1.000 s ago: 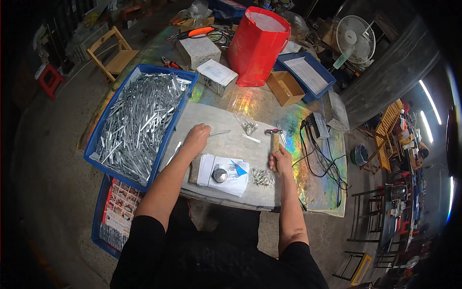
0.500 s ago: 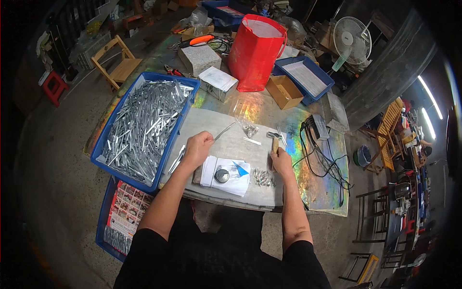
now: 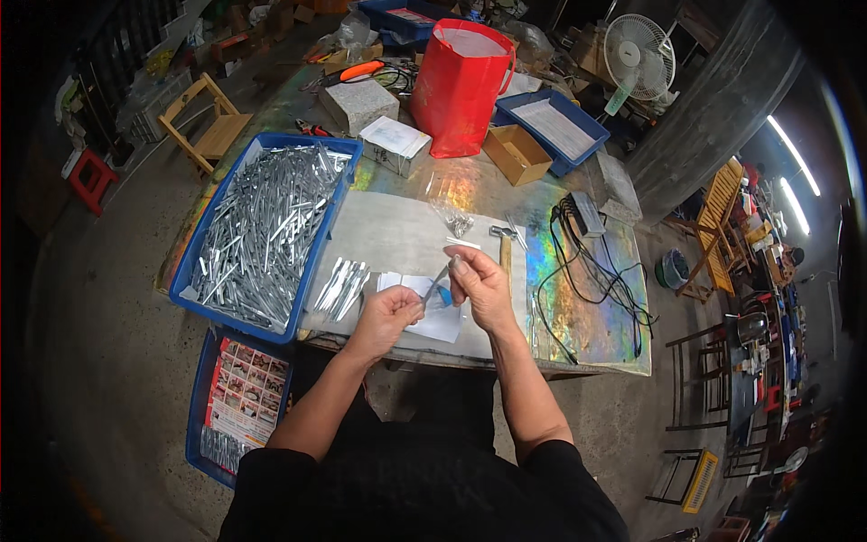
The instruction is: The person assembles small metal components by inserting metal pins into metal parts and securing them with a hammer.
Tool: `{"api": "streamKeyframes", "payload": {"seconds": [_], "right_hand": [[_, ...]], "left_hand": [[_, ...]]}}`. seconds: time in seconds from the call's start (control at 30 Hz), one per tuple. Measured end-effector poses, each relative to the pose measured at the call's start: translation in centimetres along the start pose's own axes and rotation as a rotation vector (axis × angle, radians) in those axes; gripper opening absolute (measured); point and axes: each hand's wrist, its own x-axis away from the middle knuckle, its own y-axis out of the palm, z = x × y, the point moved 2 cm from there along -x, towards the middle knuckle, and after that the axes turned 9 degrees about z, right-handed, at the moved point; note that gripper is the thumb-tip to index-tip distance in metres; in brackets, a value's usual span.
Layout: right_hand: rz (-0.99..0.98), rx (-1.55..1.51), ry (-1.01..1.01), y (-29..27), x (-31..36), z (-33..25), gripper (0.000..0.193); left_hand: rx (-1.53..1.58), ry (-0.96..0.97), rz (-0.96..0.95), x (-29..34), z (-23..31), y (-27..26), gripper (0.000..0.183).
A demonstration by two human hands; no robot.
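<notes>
Change: both hands lifted off the worktop (image 3: 578, 307) since earlier, now at frame centre.
Left hand (image 3: 390, 318): pinching metal strip (image 3: 436, 283).
Right hand (image 3: 479, 285): gripping the strip's upper end; assembly begun.

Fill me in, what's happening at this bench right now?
A person at a worktable holds a thin metal rod between both hands: the left hand grips its lower end, the right hand pinches the upper end. A small bunch of similar rods lies on the grey mat beside a blue crate full of them. A hammer rests just beyond the right hand.
</notes>
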Motion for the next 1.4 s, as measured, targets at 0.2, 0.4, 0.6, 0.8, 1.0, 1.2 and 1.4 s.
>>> {"api": "streamKeyframes", "payload": {"seconds": [0.2,0.4,0.6,0.8,1.0,1.2,1.4], "right_hand": [[0.021,-0.151,0.151,0.7,1.5,0.9,0.017],[0.039,-0.188,0.216,1.8,3.0,1.4,0.015],[0.053,-0.161,0.281,2.9,4.3,2.3,0.017],[0.059,-0.119,0.313,3.7,5.0,3.0,0.02],[0.039,-0.153,0.392,4.3,5.6,3.6,0.021],[0.039,-0.147,0.42,4.4,5.8,4.3,0.02],[0.047,-0.158,0.455,4.6,6.0,4.8,0.019]], "left_hand": [[0.055,-0.115,-0.016,2.4,0.6,0.1,0.011],[0.011,-0.153,-0.101,3.8,0.7,-0.3,0.015],[0.042,-0.2,-0.166,4.7,-0.1,-1.2,0.019],[0.193,-0.314,-0.228,5.4,-0.7,-2.0,0.025],[0.3,-0.354,-0.224,6.1,-2.1,-3.1,0.025],[0.327,-0.388,-0.225,6.5,-2.0,-3.6,0.023],[0.351,-0.39,-0.217,6.6,-2.8,-3.9,0.022]]}}
